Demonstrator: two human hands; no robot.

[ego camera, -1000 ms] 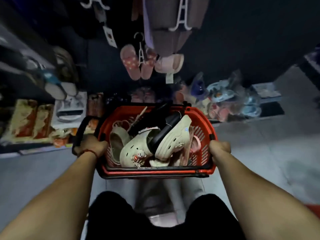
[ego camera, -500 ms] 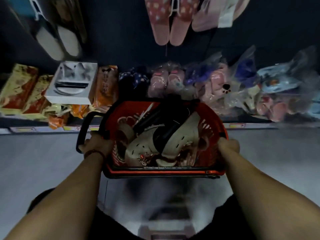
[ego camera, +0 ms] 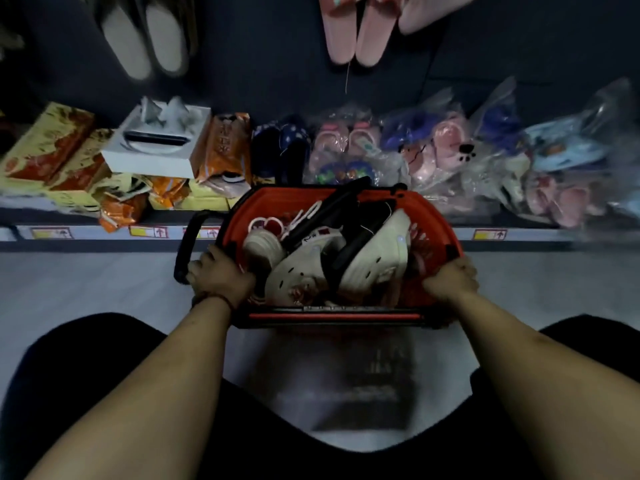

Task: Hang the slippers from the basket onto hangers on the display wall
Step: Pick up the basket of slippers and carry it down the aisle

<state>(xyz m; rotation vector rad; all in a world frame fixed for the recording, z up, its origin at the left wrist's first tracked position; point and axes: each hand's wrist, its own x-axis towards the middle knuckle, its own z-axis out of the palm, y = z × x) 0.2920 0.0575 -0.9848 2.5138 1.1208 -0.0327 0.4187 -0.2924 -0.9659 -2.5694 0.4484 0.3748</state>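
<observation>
Fingers of my left hand [ego camera: 218, 277] curl over the left rim of the basket [ego camera: 332, 316], and my right hand [ego camera: 450, 282] grips the right rim. Cream slippers [ego camera: 377, 254] lie inside between them, long axis slanting to the far-right corner, nearer my right hand. Open room above, toward the display wall [ego camera: 263, 64].

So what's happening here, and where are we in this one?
A person holds a red basket by its sides, left hand on the left edge and right hand on the right. It is full of cream clogs and other slippers. The basket is low in front of a shelf of bagged slippers, with pink slippers hanging on the dark wall above. Neither hand has a slipper or hanger, so hanging has not yet begun.
</observation>
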